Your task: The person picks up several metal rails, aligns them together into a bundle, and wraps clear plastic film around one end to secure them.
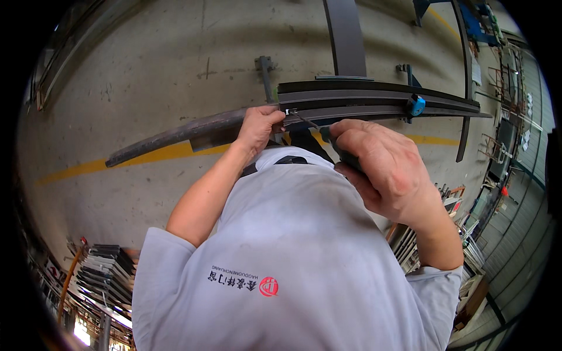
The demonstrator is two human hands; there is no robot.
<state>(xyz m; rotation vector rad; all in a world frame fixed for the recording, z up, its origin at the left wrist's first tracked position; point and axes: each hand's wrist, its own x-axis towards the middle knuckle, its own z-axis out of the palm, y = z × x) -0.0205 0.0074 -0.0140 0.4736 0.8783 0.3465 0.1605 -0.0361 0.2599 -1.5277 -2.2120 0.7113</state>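
Small bright silvery metal fitting [291, 112]: sits at the left end of a long dark-grey ridged profile [351, 99], apparently metal, which lies crosswise in front of the person's waist. The fitting's exact form is too small to resolve.

Right hand [383, 161]: fingers wrapped closed around the dark-green handle of a thin-shafted screwdriver [326, 135]; the shaft slants up and left toward the fitting. Contact between tip and fitting cannot be confirmed.

Left hand [257, 130]: thumb and fingers drawn close together at the profile end, just beside the fitting. Cannot tell whether they pinch the fitting or only steady the profile.

Risks (judged): the slanted shaft could make the tip slip, scoring the dark finish or striking the left fingertips close by. A loose hold could let the fitting shift or drop. Knocking the profile could send the blue boxy tape measure [416, 105], perched toward its right end, to the floor.

Materials: profile straight-ribbed, with lengthwise grooves and a matt look; its curve is probably lens bend. To the left, a dull grey-brown rounded support bar [175, 134], surface worn. Beyond the profile, a broad flat dark-grey strip [345, 38], smooth. Below, grey scuffed concrete-like floor [175, 64] with a painted yellow line [167, 153].
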